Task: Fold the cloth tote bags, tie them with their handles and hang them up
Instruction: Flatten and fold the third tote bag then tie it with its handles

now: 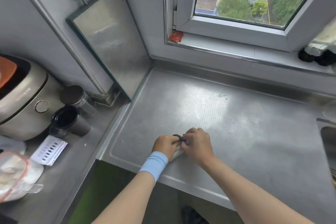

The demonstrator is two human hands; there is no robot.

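My left hand (166,144) and right hand (197,142) pinched fingers on the dark handle (179,137) of the folded tote bag (177,153) on the worktop (227,114); soft, light cloth, best gripped at the strap.

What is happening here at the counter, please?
A person stands at a steel counter below a window. Both hands, the left hand with a blue wristband and the right hand, are closed on a small folded light cloth bundle and work a dark handle over it, apparently tying it. Nothing is hung up yet. A rice cooker sits to the left.
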